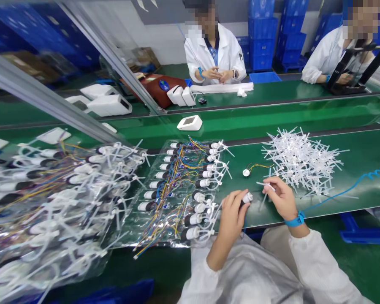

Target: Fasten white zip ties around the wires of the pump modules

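Note:
My left hand (232, 210) is closed around a small black and white cylindrical part (247, 198), its white end pointing up and right. To its right, my right hand (280, 196) pinches a white plastic tie piece (269, 186) between thumb and fingers. The two hands are apart. A large heap of white ties (300, 158) lies just beyond my right hand. Between the hands and farther back, a round white part (246, 172) with thin colored wires rests on the green table (240, 154).
Left of my hands, wired cylinders (193, 219) lie in rows on clear plastic, with more piled at far left. A blue coiled cord (345, 190) runs from my right wristband. A white device (190, 123) sits on the conveyor. Two people work across it.

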The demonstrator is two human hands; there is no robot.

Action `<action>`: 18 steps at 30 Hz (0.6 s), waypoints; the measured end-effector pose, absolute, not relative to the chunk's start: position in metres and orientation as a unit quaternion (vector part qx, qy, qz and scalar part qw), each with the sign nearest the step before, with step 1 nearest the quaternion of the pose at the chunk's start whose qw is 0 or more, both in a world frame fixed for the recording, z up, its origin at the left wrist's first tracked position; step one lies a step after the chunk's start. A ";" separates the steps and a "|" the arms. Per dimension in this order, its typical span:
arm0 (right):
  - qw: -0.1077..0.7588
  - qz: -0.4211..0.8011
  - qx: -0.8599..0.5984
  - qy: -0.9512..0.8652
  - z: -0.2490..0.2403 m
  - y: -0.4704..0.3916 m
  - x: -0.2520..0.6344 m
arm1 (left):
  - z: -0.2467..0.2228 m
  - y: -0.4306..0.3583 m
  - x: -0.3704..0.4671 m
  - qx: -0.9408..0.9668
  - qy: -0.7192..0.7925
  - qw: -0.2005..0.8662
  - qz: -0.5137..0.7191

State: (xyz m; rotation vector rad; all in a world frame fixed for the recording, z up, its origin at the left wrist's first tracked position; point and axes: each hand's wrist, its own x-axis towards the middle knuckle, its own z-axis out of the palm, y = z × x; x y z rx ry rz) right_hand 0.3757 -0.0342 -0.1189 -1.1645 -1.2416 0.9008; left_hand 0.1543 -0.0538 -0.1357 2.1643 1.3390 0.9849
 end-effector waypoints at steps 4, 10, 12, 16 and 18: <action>0.569 0.369 -0.503 -0.535 -0.118 -0.035 0.377 | -0.134 -0.054 0.156 0.763 0.480 0.223 0.372; 0.549 0.422 -0.492 -0.528 -0.115 -0.037 0.379 | -0.135 -0.054 0.158 0.756 0.480 0.228 0.382; 0.537 0.437 -0.486 -0.533 -0.115 -0.039 0.379 | -0.134 -0.055 0.158 0.754 0.484 0.229 0.380; 0.505 0.446 -0.483 -0.559 -0.112 -0.041 0.377 | -0.132 -0.056 0.158 0.759 0.469 0.229 0.388; 0.490 0.447 -0.478 -0.575 -0.110 -0.042 0.377 | -0.131 -0.056 0.158 0.766 0.454 0.239 0.388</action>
